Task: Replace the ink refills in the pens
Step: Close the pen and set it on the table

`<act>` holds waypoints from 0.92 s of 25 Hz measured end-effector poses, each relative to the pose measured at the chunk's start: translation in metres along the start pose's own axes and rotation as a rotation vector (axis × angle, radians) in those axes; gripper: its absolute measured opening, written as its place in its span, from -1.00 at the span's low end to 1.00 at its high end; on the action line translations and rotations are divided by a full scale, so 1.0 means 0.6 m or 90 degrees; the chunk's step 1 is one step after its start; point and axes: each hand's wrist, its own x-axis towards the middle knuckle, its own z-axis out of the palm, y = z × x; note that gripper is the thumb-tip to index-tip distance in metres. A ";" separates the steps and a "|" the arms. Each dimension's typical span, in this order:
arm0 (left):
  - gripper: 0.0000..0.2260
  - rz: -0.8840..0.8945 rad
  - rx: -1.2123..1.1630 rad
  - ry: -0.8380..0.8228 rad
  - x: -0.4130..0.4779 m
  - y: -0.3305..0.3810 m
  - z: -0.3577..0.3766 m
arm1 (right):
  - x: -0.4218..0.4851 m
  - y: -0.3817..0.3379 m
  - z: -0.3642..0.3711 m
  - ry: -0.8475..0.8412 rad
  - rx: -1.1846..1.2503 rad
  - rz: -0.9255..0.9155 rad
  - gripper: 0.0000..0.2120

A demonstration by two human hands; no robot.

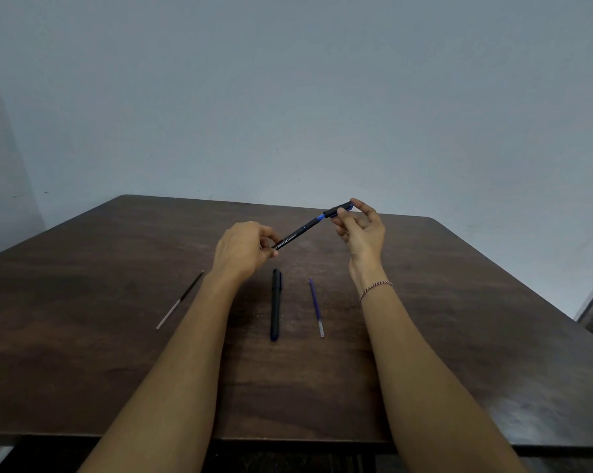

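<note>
A plain pale wall stands behind a dark wooden counter [459, 302] with rounded far corners. Above the middle of the counter, toward its far edge, a person holds a black pen [302, 230] in the air with both hands, the pen slanting up from left to right. The left hand [244, 249] pinches the lower end of the barrel between thumb and fingers. The right hand [360, 230] grips the cap [337, 210] at the upper end with thumb and fingertips, and a little blue shows on the pen just below the cap. A thin braided bracelet [375, 290] circles the right wrist.

On the counter between the two forearms lies a second black pen [276, 303], capped, pointing from the near edge toward the far one. Just beside it, on its right, lies a purple refill [316, 306], apart from the pen. Well off toward the left edge, outside the left forearm, a dark refill [179, 300] lies at a slant.
</note>
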 end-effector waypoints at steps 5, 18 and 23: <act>-0.80 0.007 -0.003 -0.007 0.001 0.004 0.000 | -0.003 0.006 0.004 -0.046 -0.049 -0.014 -0.74; -0.79 0.026 -0.015 0.009 -0.005 0.019 -0.002 | -0.018 0.015 0.019 -0.137 -0.112 -0.004 -0.51; -0.78 0.033 -0.018 0.053 -0.009 0.022 -0.004 | -0.034 0.024 0.033 -0.212 -0.202 -0.021 -0.12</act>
